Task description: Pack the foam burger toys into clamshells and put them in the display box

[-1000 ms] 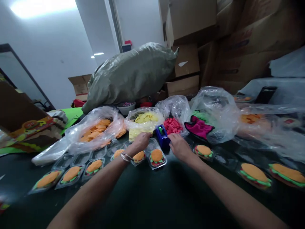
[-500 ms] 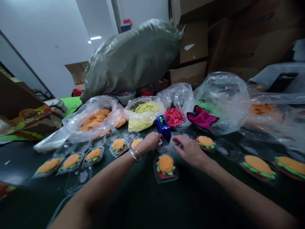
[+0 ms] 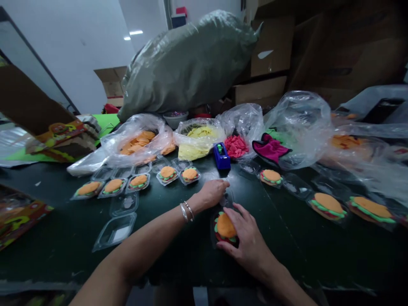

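In front of me a toy burger (image 3: 225,225) with an orange bun, green leaf edges and red beneath sits in an open clear plastic container. My right hand (image 3: 250,238) curves around its right side, thumb low and fingers over the top. At the container's raised clear lid (image 3: 227,198) is my left hand (image 3: 211,193), fingers closed at the lid's far edge; the fingertips are partly hidden. Two bracelets circle the left wrist. A blue tape dispenser (image 3: 221,156) stands just beyond my hands.
More burgers in clear containers stand at left (image 3: 138,182) and right (image 3: 327,205). An open container (image 3: 115,231) lies left. Behind are bags of orange pieces (image 3: 138,142), yellow pieces (image 3: 200,131) and red pieces (image 3: 236,146), plus a magenta cloth (image 3: 270,148). A printed box (image 3: 22,216) is at far left.
My right hand has moved down from beside the tape dispenser onto the burger. My left hand has come back from the dispenser to the container's lid. The view has shifted.
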The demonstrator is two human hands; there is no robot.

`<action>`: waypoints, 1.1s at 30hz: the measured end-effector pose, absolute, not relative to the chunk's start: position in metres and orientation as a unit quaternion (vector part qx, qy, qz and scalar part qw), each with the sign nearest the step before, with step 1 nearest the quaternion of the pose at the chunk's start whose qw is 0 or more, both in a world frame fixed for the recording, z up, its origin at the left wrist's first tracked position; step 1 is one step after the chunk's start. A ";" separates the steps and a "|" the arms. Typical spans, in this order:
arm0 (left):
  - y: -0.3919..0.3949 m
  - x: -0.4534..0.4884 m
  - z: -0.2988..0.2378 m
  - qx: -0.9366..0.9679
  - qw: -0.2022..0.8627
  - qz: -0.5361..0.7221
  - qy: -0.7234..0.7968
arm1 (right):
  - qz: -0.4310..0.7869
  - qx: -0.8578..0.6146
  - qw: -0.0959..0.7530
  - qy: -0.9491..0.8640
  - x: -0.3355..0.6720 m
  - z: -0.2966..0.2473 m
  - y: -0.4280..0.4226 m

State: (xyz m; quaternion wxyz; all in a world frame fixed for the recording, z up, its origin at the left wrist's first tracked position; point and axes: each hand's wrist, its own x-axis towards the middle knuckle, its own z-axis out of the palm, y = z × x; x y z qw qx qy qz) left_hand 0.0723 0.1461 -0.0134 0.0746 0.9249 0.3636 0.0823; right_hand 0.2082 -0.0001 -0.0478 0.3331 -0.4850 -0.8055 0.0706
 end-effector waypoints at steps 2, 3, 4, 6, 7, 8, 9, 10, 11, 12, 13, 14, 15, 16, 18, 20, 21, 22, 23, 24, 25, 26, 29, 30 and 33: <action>0.144 0.071 -0.015 0.924 0.076 0.087 0.365 | 0.067 -0.469 0.331 -0.816 0.207 -0.046 -0.002; 0.143 0.071 -0.016 0.924 0.077 0.089 0.365 | 0.069 -0.462 0.331 -0.820 0.207 -0.045 -0.004; 0.142 0.071 -0.017 0.924 0.078 0.091 0.364 | 0.073 -0.456 0.329 -0.823 0.208 -0.044 -0.005; 0.142 0.072 -0.018 0.924 0.080 0.093 0.362 | 0.090 -0.450 0.317 -0.830 0.209 -0.040 -0.004; 0.143 0.073 -0.018 0.925 0.080 0.094 0.360 | 0.101 -0.449 0.307 -0.833 0.209 -0.038 -0.003; 0.143 0.074 -0.018 0.925 0.079 0.097 0.360 | 0.112 -0.449 0.298 -0.835 0.210 -0.036 -0.001; 0.144 0.075 -0.017 0.924 0.078 0.101 0.362 | 0.122 -0.453 0.292 -0.833 0.211 -0.034 0.001; 0.143 0.075 -0.014 0.922 0.075 0.108 0.365 | 0.132 -0.457 0.291 -0.830 0.212 -0.032 0.003; 0.142 0.074 -0.011 0.918 0.070 0.118 0.371 | 0.140 -0.460 0.294 -0.826 0.213 -0.031 0.005; 0.139 0.072 -0.006 0.914 0.063 0.131 0.379 | 0.146 -0.464 0.301 -0.821 0.216 -0.030 0.006; 0.134 0.069 -0.001 0.908 0.055 0.145 0.388 | 0.149 -0.467 0.312 -0.814 0.218 -0.031 0.006; 0.126 0.065 0.005 0.901 0.051 0.161 0.399 | 0.152 -0.473 0.324 -0.805 0.221 -0.032 0.006; 0.117 0.060 0.010 0.894 0.058 0.176 0.408 | 0.154 -0.480 0.337 -0.795 0.224 -0.034 0.005; 0.106 0.054 0.015 0.890 0.078 0.185 0.410 | 0.157 -0.488 0.348 -0.785 0.228 -0.036 0.002; 0.082 0.043 0.022 0.891 0.154 0.177 0.388 | 0.175 -0.507 0.355 -0.766 0.233 -0.041 -0.003; 0.062 0.035 0.026 0.898 0.221 0.139 0.354 | 0.195 -0.516 0.349 -0.757 0.236 -0.046 -0.009; 0.055 0.033 0.026 0.899 0.237 0.121 0.348 | 0.203 -0.517 0.346 -0.756 0.236 -0.048 -0.011; 0.050 0.032 0.025 0.896 0.244 0.111 0.353 | 0.208 -0.518 0.345 -0.754 0.236 -0.050 -0.013; 0.047 0.032 0.025 0.892 0.245 0.105 0.364 | 0.211 -0.520 0.347 -0.751 0.235 -0.051 -0.014; 0.046 0.033 0.025 0.890 0.241 0.097 0.374 | 0.213 -0.523 0.348 -0.748 0.234 -0.052 -0.015; 0.047 0.035 0.025 0.891 0.234 0.086 0.380 | 0.215 -0.527 0.350 -0.744 0.234 -0.053 -0.015; 0.048 0.037 0.025 0.895 0.222 0.071 0.381 | 0.218 -0.532 0.351 -0.739 0.233 -0.053 -0.015; 0.051 0.044 0.027 0.908 0.185 0.019 0.376 | 0.224 -0.534 0.360 -0.731 0.233 -0.053 -0.015; 0.052 0.045 0.027 0.908 0.183 0.012 0.378 | 0.225 -0.531 0.365 -0.731 0.233 -0.053 -0.015; 0.056 0.046 0.028 0.897 0.217 0.027 0.383 | 0.225 -0.521 0.381 -0.730 0.234 -0.051 -0.014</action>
